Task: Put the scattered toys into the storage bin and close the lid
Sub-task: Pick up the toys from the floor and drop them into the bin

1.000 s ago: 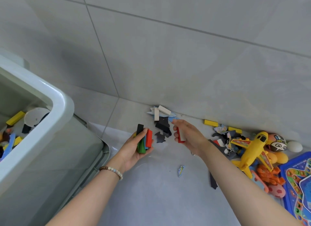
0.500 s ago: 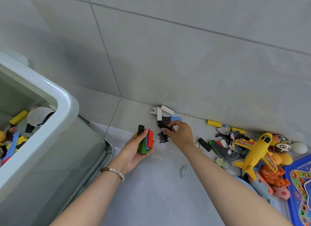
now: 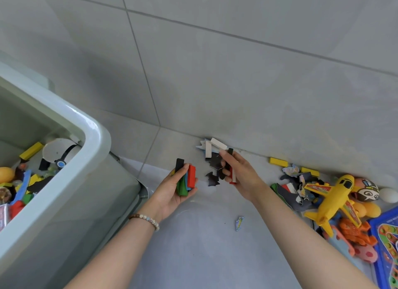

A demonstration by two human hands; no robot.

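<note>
I read L hand [image 3: 170, 194] curled round the block stack [image 3: 187, 179] as a holder, R hand [image 3: 241, 174] pinching more blocks [image 3: 232, 177] to add, prob for one bin [image 3: 94, 135] trip.

Glossy plastic bin [image 3: 94, 135], matt tiles [image 3: 237, 84]

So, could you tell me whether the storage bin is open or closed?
Open: no lid covers the storage bin; toys inside it are plainly visible.

Head-worn view, steeply down, close.
</note>
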